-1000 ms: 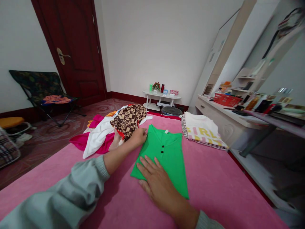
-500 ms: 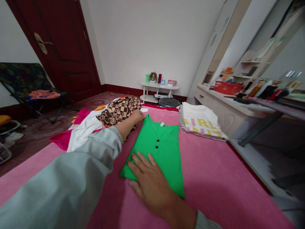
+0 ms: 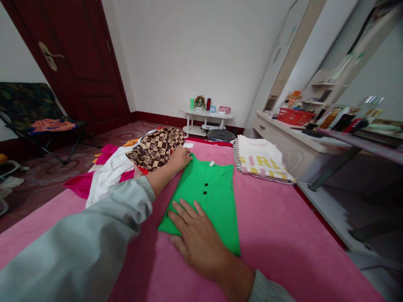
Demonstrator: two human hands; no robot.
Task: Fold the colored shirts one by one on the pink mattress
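Note:
A green shirt (image 3: 217,197) with two dark buttons and a white neck label lies folded flat on the pink bedcover (image 3: 267,222). My left hand (image 3: 181,157) is at its far left shoulder corner, fingers pinched on the fabric. Spread flat over the lower left of the shirt is my right hand (image 3: 198,235), palm down, with the thumb off the near edge. Beside my left forearm sits a heap of loose clothes, with a brown checked garment (image 3: 157,147) on top and a white garment (image 3: 108,176) nearer.
Folded clothes (image 3: 261,159), a white printed shirt uppermost, are stacked at the right edge of the bed. Farther right stands a dresser (image 3: 273,132) with a red basket (image 3: 296,116). A small white table (image 3: 204,112) is by the wall, and a folding chair (image 3: 37,113) at the left.
The whole view has shifted slightly left. Both hands keep their places on the green shirt, the left at the shoulder corner and the right lying flat.

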